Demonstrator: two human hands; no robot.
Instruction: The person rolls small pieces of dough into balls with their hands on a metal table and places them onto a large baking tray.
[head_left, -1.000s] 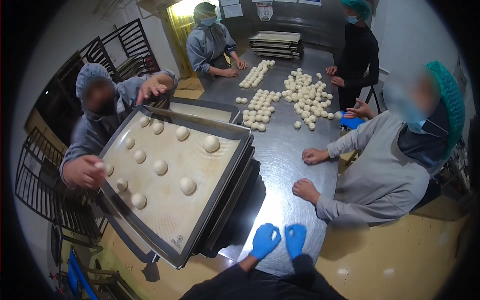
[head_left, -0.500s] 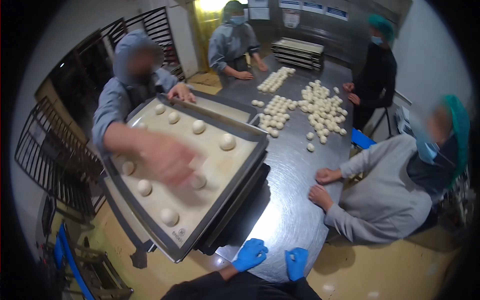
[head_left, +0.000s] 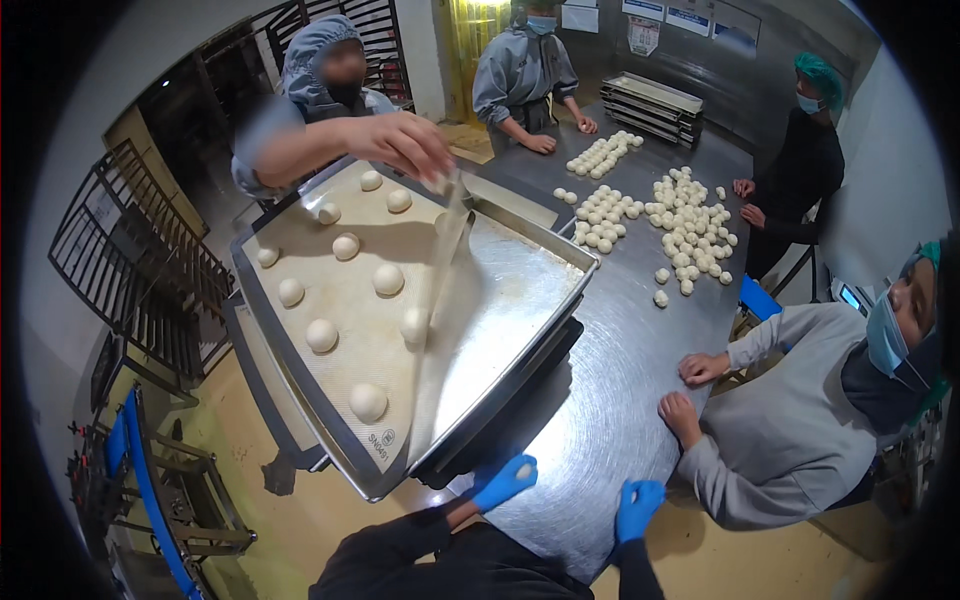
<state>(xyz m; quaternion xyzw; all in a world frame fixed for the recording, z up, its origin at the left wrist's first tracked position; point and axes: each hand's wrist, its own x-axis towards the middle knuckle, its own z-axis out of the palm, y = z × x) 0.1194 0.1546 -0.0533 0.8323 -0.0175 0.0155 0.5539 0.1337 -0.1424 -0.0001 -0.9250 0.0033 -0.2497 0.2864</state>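
Observation:
My left hand (head_left: 505,484), in a blue glove, is at the near left edge of the steel table (head_left: 600,400). Its fingers are curled closed, and a small pale patch shows between them; I cannot tell what it is. At the near right edge sits my right hand (head_left: 638,508), also blue-gloved and closed, its contents hidden. Beyond my left hand, a baking tray (head_left: 535,340) rests on a stack of trays. A silicone baking mat (head_left: 300,240) with several dough balls (head_left: 368,402) lies in it. A co-worker's hand (head_left: 400,145) holds up the mat's far right corner, baring the metal.
Many dough balls (head_left: 690,230) lie loose and in rows farther along the table. Stacked trays (head_left: 652,105) stand at its far end. Several co-workers stand around, one in a grey sweatshirt (head_left: 780,420) on the right. Racks (head_left: 140,250) are at the left.
The co-worker's hand has gone from over the dough balls to the mat's corner, which is now lifted and folded back. My hands have moved farther apart. The view has shifted.

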